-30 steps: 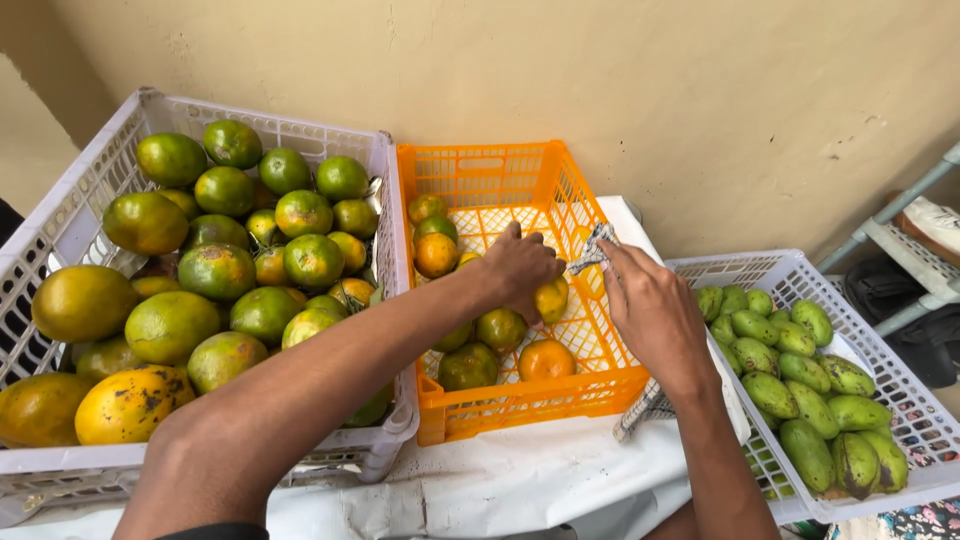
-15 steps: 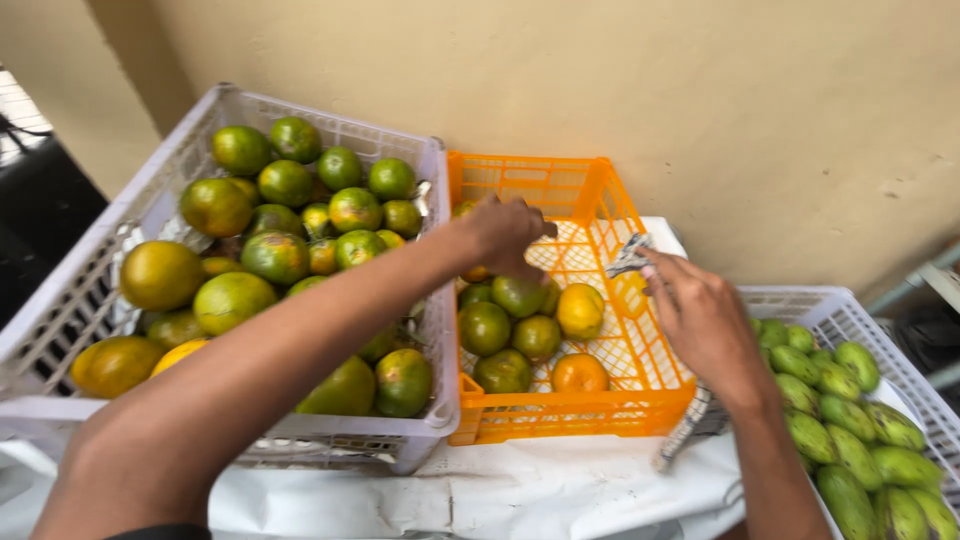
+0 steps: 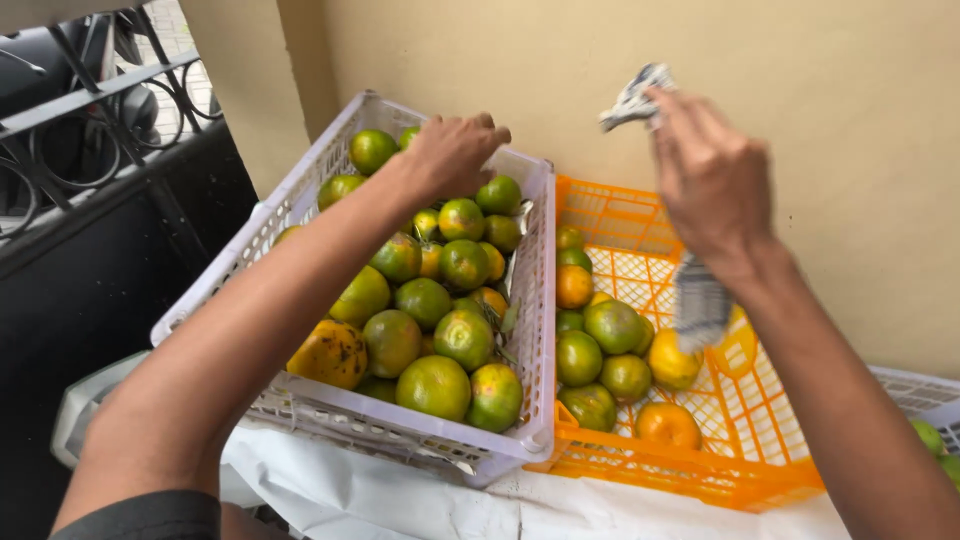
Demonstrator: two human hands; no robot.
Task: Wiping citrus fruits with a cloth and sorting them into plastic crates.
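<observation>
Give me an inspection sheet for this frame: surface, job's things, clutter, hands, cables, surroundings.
Surface: white cloth under the crates.
Job's things: white crate heaped with green and orange citrus fruit; orange crate partly filled with the same fruit.
Clutter: a third pale crate at the right edge with small green fruit.
Hands: left hand rests over fruit at the white crate's far end; right hand raised above the orange crate, gripping a metal tool.
Cables: nothing seen.
Surroundings: beige wall behind; black railing at left.
</observation>
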